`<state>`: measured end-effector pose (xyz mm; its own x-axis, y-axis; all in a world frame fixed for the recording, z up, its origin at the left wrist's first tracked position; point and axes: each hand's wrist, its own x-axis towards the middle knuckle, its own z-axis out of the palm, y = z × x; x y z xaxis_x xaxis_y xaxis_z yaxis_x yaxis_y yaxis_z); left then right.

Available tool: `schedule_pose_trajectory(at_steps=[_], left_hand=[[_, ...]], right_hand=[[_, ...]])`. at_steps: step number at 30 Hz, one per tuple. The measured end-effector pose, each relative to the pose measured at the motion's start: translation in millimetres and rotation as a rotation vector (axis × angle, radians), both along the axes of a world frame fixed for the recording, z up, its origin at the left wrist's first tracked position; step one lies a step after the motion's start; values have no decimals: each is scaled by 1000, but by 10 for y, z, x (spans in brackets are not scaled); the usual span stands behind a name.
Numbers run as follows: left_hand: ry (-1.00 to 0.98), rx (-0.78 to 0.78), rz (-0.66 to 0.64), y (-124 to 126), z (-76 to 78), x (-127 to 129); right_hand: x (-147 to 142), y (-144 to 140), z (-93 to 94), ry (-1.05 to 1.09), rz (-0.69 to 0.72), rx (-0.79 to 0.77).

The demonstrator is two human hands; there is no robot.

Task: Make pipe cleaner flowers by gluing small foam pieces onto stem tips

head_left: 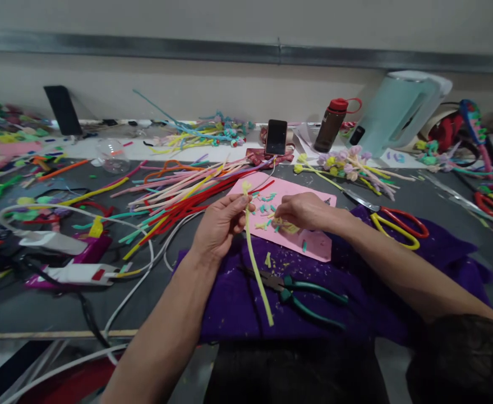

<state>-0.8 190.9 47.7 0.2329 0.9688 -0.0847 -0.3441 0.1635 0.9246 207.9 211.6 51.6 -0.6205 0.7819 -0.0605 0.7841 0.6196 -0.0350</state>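
My purple cloth [397, 292] covers the near middle of the grey table [40, 314], with the pink sheet [313, 247] on its far edge. In my left hand [221, 224] I pinch a yellow-green pipe cleaner [257, 275] between thumb and fingers: fuzzy, thin, nearly straight. Its long axis runs far to near, the top end just above my thumb, the free end pointing toward me and slightly right, over the cloth. My right hand [303, 212] rests on the pink sheet, fingers curled down onto small cut bits [271, 205]; whether they grip one, I cannot tell. Green-handled pliers [309, 292] lie just right of the pipe cleaner.
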Motion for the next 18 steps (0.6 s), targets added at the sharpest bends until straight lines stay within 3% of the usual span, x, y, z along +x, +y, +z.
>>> schedule_pose_trajectory(at_steps=[7,13,18], left_hand=[[40,23,-11,-10,-1,3],[33,18,-17,-24,11,-10],[16,-10,-29,-42,34,-13]], right_hand=[[-252,-4,-79,-47,128,18],[-213,19,42,-68,-21,42],[-18,8,153,-21,-47,66]])
